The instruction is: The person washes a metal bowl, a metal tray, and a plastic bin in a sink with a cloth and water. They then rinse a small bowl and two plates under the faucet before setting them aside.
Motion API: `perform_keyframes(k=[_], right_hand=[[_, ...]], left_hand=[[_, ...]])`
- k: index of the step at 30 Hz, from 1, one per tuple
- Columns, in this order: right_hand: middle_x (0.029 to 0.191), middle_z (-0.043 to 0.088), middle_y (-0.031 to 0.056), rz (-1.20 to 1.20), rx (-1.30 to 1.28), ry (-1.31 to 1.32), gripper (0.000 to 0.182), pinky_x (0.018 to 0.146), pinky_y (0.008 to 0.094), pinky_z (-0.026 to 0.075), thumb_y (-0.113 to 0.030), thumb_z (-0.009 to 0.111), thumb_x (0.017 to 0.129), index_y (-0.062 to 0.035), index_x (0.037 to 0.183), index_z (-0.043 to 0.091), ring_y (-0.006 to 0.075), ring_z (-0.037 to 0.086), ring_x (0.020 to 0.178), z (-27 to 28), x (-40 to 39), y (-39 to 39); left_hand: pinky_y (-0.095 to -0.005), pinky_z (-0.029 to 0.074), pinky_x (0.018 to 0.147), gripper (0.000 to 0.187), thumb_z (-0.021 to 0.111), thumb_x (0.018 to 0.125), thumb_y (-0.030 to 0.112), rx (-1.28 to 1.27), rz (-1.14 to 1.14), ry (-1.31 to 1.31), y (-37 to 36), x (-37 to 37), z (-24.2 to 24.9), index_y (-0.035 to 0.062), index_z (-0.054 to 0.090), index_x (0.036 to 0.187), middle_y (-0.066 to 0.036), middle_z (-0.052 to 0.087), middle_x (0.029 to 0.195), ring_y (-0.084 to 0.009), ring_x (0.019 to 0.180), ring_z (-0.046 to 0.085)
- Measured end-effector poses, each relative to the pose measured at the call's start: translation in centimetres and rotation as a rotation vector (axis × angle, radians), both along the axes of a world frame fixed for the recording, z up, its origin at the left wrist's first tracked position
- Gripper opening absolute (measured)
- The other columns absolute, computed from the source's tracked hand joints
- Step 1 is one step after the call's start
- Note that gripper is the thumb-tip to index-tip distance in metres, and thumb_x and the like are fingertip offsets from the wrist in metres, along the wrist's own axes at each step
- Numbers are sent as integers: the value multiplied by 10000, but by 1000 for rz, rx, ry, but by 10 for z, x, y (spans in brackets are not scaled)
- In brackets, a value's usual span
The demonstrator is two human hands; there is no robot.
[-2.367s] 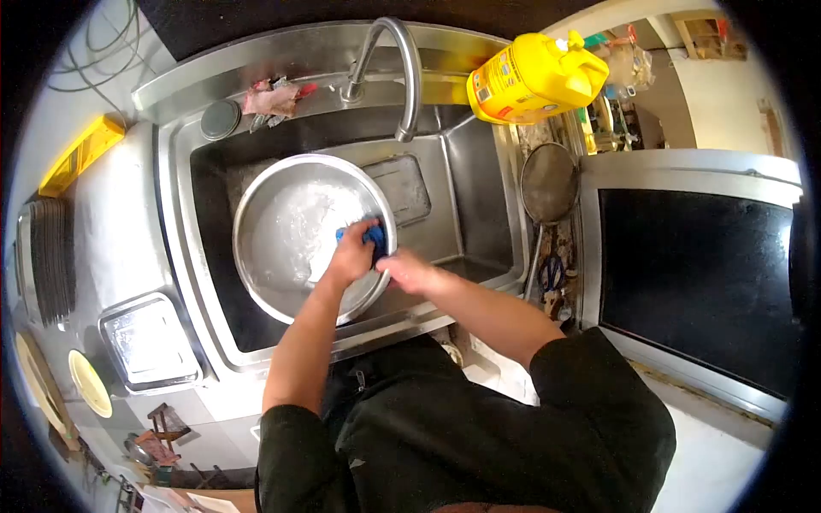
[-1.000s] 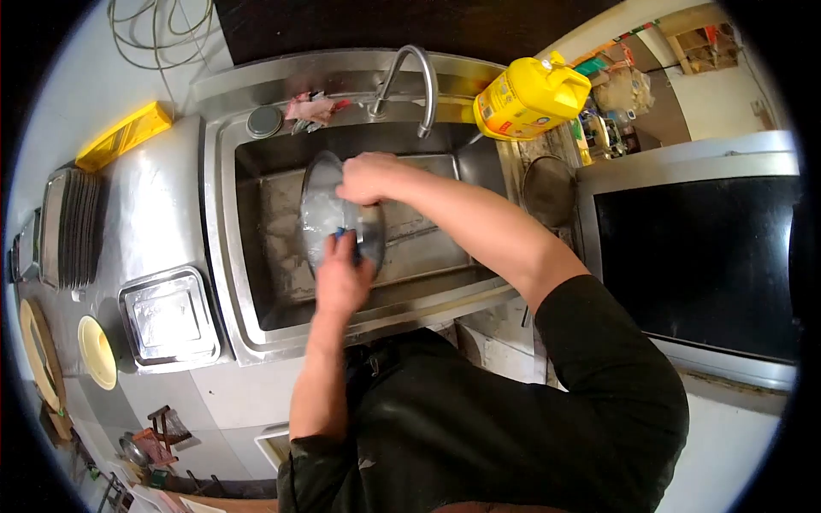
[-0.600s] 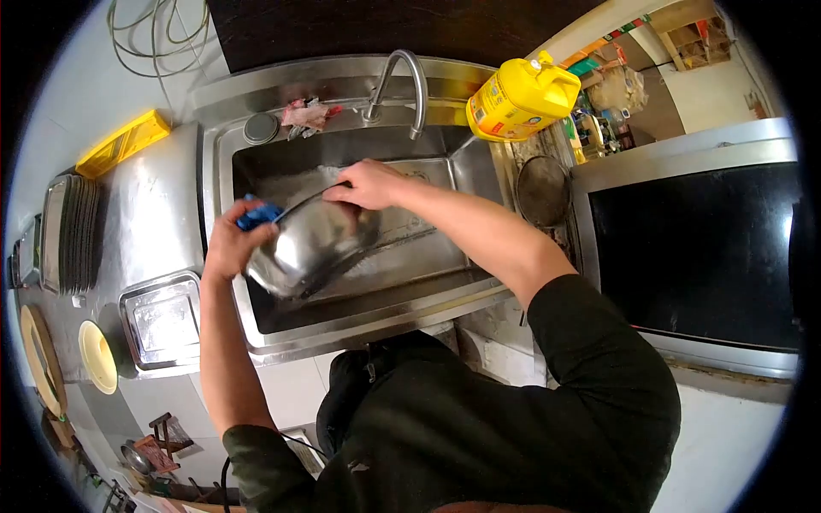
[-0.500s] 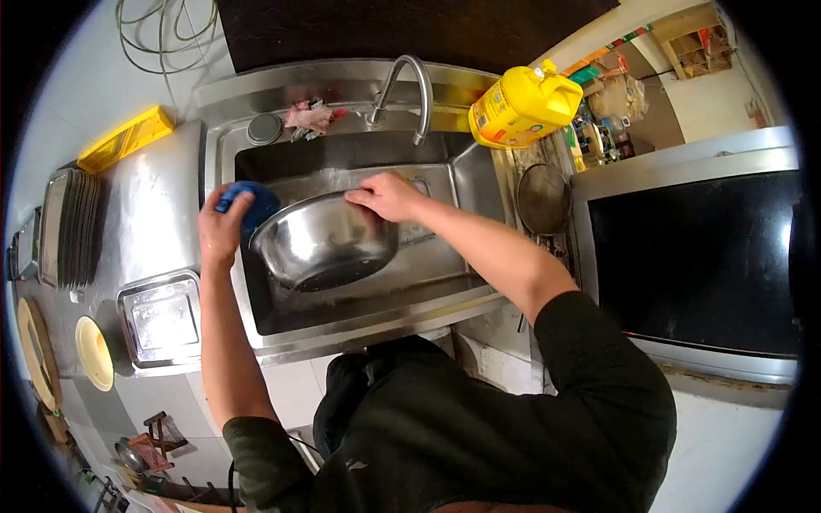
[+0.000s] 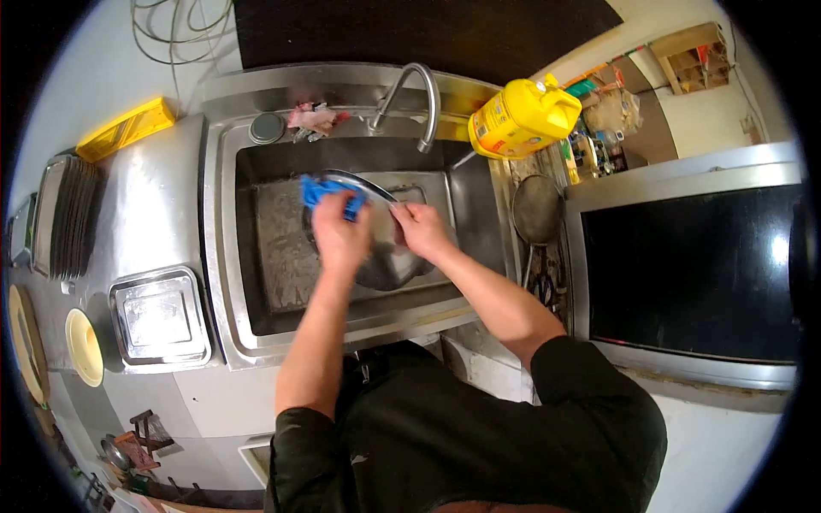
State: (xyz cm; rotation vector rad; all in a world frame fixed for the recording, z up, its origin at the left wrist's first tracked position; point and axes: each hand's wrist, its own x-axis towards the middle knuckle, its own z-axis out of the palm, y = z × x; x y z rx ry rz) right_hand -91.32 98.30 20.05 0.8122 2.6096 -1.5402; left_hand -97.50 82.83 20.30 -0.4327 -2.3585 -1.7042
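Observation:
A large stainless steel basin (image 5: 389, 267) is held tilted inside the sink (image 5: 282, 282). My right hand (image 5: 422, 229) grips its rim on the right side, thumb over the edge. In my left hand (image 5: 342, 239) is a blue cloth (image 5: 323, 193), bunched up and pressed at the basin's upper rim. The left fingers are partly hidden by the back of the hand and slightly blurred. Above the sink arches the curved faucet (image 5: 425, 103), apart from both hands.
A yellow jug (image 5: 517, 120) stands at the sink's back right corner. Left on the counter are a metal tray (image 5: 160, 316), stacked trays (image 5: 73, 222), a yellow bowl (image 5: 85, 346) and a yellow slicer (image 5: 128, 130). Right of the sink lies a round strainer (image 5: 536, 209).
My left hand has moved right with the blue cloth, from the basin's left side to its upper rim. The basin has shifted right and turned, its rim tipped more steeply.

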Motion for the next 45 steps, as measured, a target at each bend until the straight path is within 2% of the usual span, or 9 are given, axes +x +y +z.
perform_keyframes(k=[3, 5, 11, 14, 18, 21, 28, 36, 45], right_hand=[[618, 523, -35, -157, -368, 89, 341, 490, 249, 392, -242, 532, 963, -21, 709, 585, 48, 438, 561, -22, 17, 17], [609, 513, -35, -148, -212, 200, 343, 489, 246, 387, -247, 530, 965, -31, 705, 585, 50, 433, 553, -12, 22, 13], [609, 561, -1, -93, -171, 104, 361, 501, 236, 431, -263, 521, 968, -28, 699, 572, 80, 515, 525, 19, 36, 16], [611, 566, 3, -71, -225, 121, 353, 504, 234, 426, -262, 511, 972, -31, 713, 576, 83, 514, 519, 42, 45, 19], [612, 567, -1, -113, -235, 176, 360, 510, 229, 419, -276, 494, 980, -34, 726, 574, 78, 512, 524, 60, 47, 24], [599, 562, -4, -51, -138, 209, 382, 508, 224, 406, -293, 472, 989, -38, 719, 563, 72, 503, 524, 68, 42, 28], [611, 558, 5, -70, -254, 155, 386, 509, 229, 416, -306, 465, 989, -43, 721, 555, 75, 506, 520, 65, 25, 10], [606, 556, 20, -366, -487, 84, 393, 467, 272, 443, -381, 451, 981, -89, 731, 532, 118, 523, 500, 33, -8, -18], [606, 532, 3, -604, -639, 177, 379, 440, 323, 440, -438, 501, 950, -119, 752, 545, 144, 511, 486, 16, 18, 12]], left_hand=[[-485, 388, 950, 246, 707, 698, 169, -91, -134, 129, 19, 39, 22, 71, 623, 907, -114, 588, 997, -327, 950, 548], [-587, 285, 1035, 290, 724, 671, 190, -203, -188, 289, 23, 54, 27, 86, 605, 914, -98, 543, 1115, -315, 1085, 499], [-500, 374, 990, 292, 711, 715, 146, -9, -61, 261, 1, 11, -1, 46, 580, 956, -147, 573, 1069, -363, 1019, 550], [-367, 467, 837, 388, 591, 882, 302, 140, 184, -411, -25, -25, -26, -16, 581, 1104, -208, 630, 998, -325, 919, 602], [-346, 462, 820, 413, 569, 901, 325, 3, 283, -685, -58, -56, -139, -45, 574, 1084, -184, 643, 997, -278, 885, 603], [-304, 458, 803, 395, 597, 893, 314, 505, 250, -839, -63, -45, -115, -38, 582, 1073, -124, 639, 975, -200, 866, 585], [-291, 452, 805, 331, 604, 899, 262, 244, 239, -364, -56, -46, -21, -28, 580, 1057, -105, 623, 934, -176, 846, 563], [-432, 433, 838, 283, 702, 720, 121, -30, 44, 305, 3, 6, 20, 34, 589, 964, -156, 577, 1036, -366, 952, 526], [-433, 437, 792, 302, 731, 719, 152, -61, 3, 159, -21, 61, -46, 43, 553, 937, -156, 544, 983, -353, 925, 532]])
